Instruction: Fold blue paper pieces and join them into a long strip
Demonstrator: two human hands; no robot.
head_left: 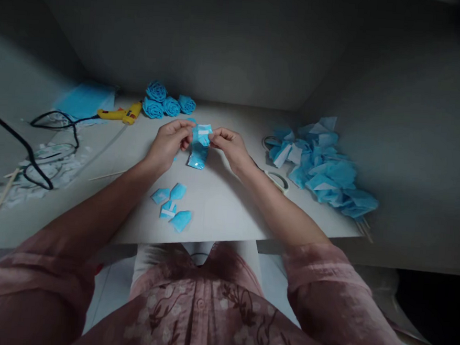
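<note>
While the left hand (173, 141) pinches one edge of a blue piece (203, 134), the right hand (229, 147) pinches its opposite edge, so the piece is stretched between them above the tabletop (233, 215). A shiny blue strip (197, 158) shows just below it; whether the two are joined, I cannot tell. Four petals (180, 221) lie nearer the front edge. Behind the left hand sit blue roses (154, 109), with a yellow glue gun (131, 113) beside them. Blue paper (326, 171) is heaped far right, near scissors (286, 183).
</note>
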